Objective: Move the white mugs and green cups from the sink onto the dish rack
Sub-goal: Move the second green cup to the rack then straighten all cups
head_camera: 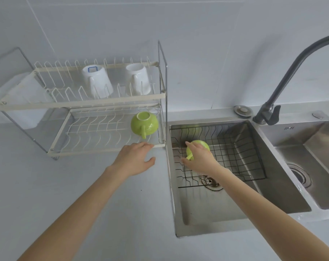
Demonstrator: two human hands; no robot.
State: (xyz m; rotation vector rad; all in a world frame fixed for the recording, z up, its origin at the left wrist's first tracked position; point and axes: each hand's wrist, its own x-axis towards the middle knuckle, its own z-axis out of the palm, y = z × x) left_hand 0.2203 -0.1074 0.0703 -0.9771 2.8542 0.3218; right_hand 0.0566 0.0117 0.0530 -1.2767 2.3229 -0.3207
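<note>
Two white mugs (97, 81) (138, 80) stand upside down on the top shelf of the two-tier dish rack (80, 102). One green cup (144, 123) rests upside down at the right end of the lower shelf. A second green cup (196, 146) is over the black wire basket (235, 147) in the left sink (263, 185); my right hand (199, 159) is shut on it, its handle poking out on the left. My left hand (135, 159) hovers open above the counter, fingertips at the rack's front rail.
A dark curved faucet (284, 81) rises between the left sink and a second sink (314, 166) on the right. The drain (212, 182) shows under the basket. A translucent white tray (22, 95) hangs on the rack's left side. The grey counter (65, 185) spreads in front.
</note>
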